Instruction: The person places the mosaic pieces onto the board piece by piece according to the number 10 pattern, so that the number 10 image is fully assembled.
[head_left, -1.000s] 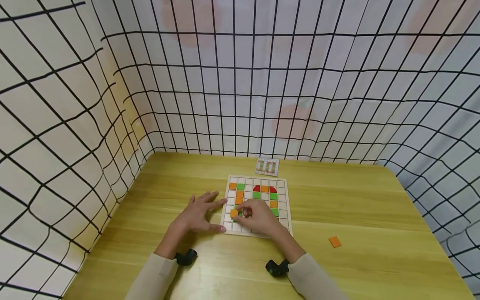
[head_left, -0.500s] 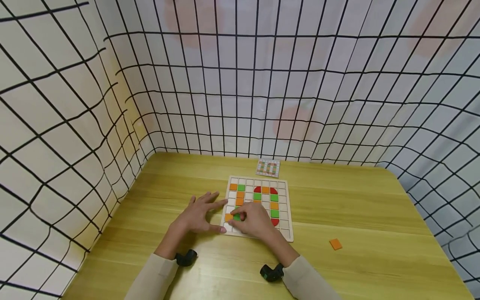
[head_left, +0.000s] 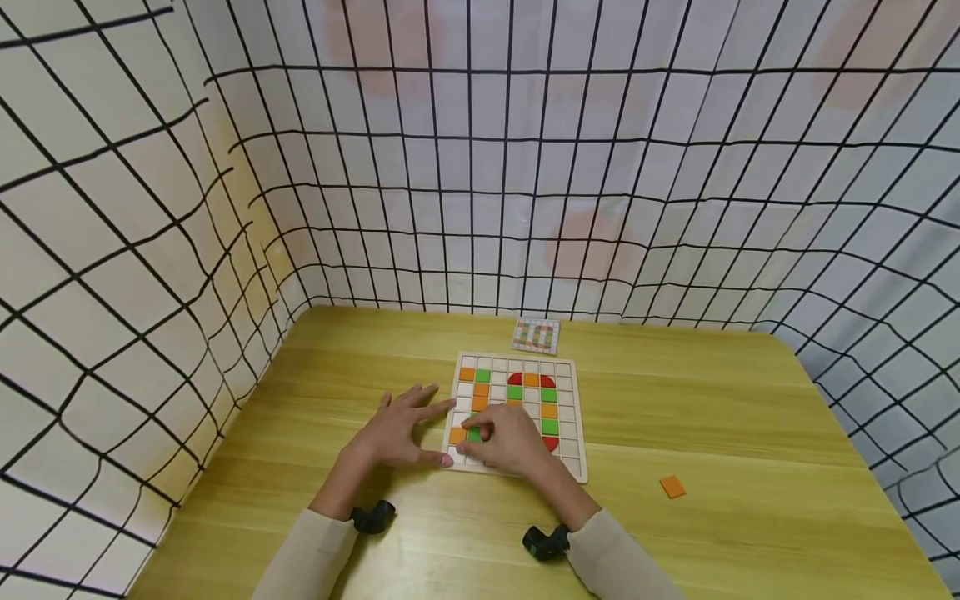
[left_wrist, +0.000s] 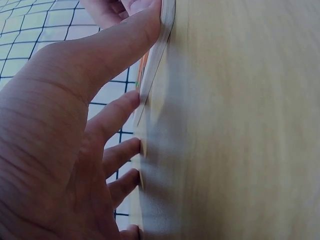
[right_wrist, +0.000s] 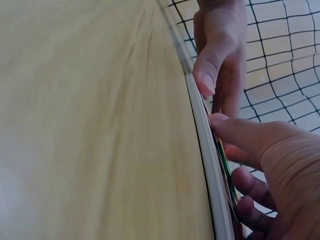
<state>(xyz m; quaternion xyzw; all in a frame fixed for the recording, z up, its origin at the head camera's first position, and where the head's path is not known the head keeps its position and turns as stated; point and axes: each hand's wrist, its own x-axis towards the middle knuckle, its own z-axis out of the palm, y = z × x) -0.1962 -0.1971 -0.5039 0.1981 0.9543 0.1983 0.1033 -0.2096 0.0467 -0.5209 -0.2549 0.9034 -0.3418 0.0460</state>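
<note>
A square white grid board (head_left: pixel 568 432) lies on the table, carrying orange, green and red tiles in some cells. My right hand (head_left: pixel 513 437) reaches over it from the right, thumb and index finger pinching an orange square tile (head_left: pixel 457 436) in the left column. Beside that tile is a green tile (head_left: pixel 475 434), partly covered by the fingers. My left hand (head_left: pixel 397 429) is spread at the board's left side, thumb at the near-left corner and index fingertip at the left edge. In the right wrist view, the right thumb (right_wrist: pixel 225 125) is close over the board surface.
A small printed pattern card (head_left: pixel 536 335) lies behind the board. One loose orange tile (head_left: pixel 672 487) rests on the wooden table (head_left: pixel 750 433) to the right. Black grid netting (head_left: pixel 480 192) with pale cloth stands along the back and sides.
My right hand has moved slightly left and down with the orange tile, which now lies in the left column beside the green one. The left hand has stayed in place.
</note>
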